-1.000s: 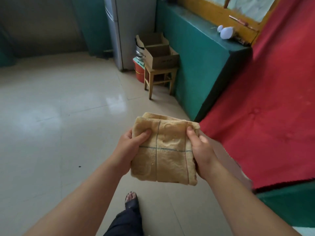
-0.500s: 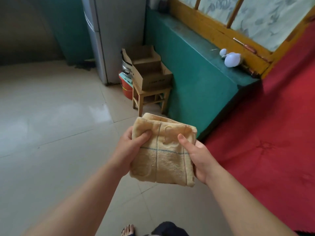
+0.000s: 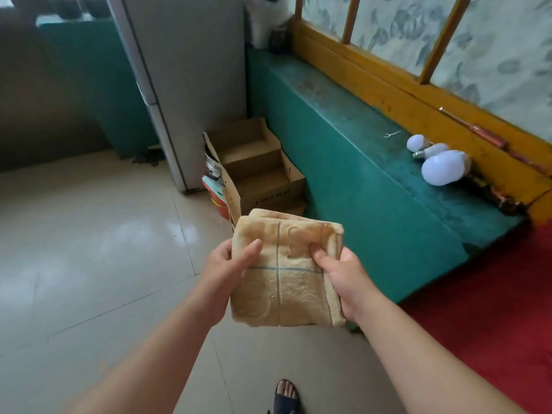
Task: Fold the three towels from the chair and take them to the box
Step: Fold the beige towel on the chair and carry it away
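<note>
Both hands held one folded tan towel [image 3: 286, 273] in the air above the tiled floor [image 3: 89, 264], in front of the person's body. The left hand [image 3: 227, 264] had its grip closed on the towel's left edge, thumb pressed on the top face. The right hand [image 3: 343, 273] gripped the right edge, thumb on top near the upper right corner and fingers underneath. The towel showed thin blue crossing lines and at least two layers at its far edge.

Compared with a second earlier, the open cardboard box [image 3: 257, 168] appeared much nearer, its front now partly hidden behind the towel's far edge. The stool under it, visible before, was covered by the towel. The green ledge [image 3: 373, 174] with white light bulbs [image 3: 442, 167] sat closer and lower in view, and the red bedding [image 3: 493, 309] had slid toward the right edge. The right thumb lay further in across the towel's top. A sandalled foot [image 3: 285, 395] showed at the bottom edge.
</note>
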